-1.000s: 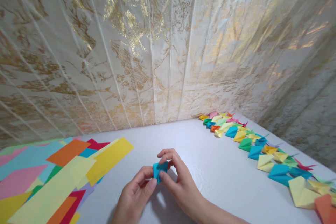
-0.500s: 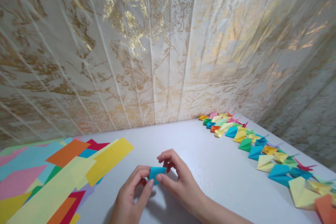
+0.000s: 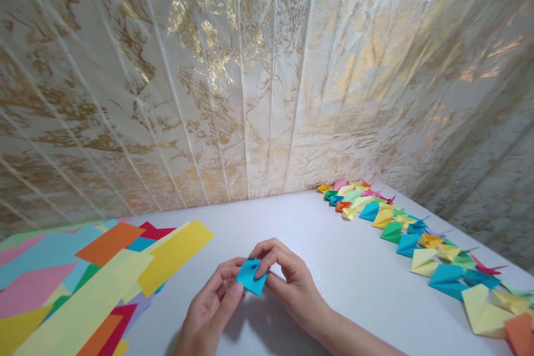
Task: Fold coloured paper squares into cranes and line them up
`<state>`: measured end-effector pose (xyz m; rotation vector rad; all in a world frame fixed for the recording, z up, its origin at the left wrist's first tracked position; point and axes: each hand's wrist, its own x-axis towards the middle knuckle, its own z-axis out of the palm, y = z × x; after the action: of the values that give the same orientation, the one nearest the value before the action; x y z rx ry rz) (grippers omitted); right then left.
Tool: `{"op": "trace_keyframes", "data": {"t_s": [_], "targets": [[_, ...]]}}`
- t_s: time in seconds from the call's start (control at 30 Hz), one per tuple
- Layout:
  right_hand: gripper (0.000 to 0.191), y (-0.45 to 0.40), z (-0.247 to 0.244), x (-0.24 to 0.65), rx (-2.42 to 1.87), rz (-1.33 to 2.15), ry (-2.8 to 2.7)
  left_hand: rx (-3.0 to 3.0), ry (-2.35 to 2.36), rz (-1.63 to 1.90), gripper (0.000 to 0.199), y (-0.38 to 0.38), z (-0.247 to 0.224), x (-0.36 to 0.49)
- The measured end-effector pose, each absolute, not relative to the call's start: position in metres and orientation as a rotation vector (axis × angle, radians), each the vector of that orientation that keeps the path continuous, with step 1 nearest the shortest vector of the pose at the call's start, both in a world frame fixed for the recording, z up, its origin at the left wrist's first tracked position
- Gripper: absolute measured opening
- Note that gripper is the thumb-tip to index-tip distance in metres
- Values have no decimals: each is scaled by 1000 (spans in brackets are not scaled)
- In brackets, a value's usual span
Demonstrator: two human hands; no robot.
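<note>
A small folded piece of blue paper is held just above the white table, at the lower middle of the head view. My left hand pinches its left edge, thumb in front and fingers behind. On the other side my right hand grips the paper, the index finger pressing on its upper face and the thumb low at its right edge. The paper is tilted with one corner pointing down. Its back is hidden by the fingers.
Loose sheets and strips of coloured paper lie heaped at the left. Along the right edge of the white table run rows of folded paper cranes in several colours. A gold-patterned curtain hangs behind the table.
The blue paper has turned from a level rectangle to a tilted square-like shape. My right index finger has come down onto its face, and the right thumb has shifted off the front.
</note>
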<state>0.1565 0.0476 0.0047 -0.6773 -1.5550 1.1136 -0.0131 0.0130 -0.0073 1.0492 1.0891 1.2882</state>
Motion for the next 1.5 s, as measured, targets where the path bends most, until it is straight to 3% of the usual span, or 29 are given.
{"op": "trace_keyframes", "data": {"t_s": [0.27,0.5,1.17,1.5], "targets": [[38,43,8,156,-841,990,-1637,1019,1030,1289,36,18,-8,-14],[0,36,15,152,-871,1109,-1631,1079,1011,1355,32,20,-15,-9],[21,34,13,144,-923,1068,-1509,1149,1014,1323,31,16,-12,-8],[10,36,13,148,-808,1016,-1596,1195,1062,1336,35,14,-7,-8]]}}
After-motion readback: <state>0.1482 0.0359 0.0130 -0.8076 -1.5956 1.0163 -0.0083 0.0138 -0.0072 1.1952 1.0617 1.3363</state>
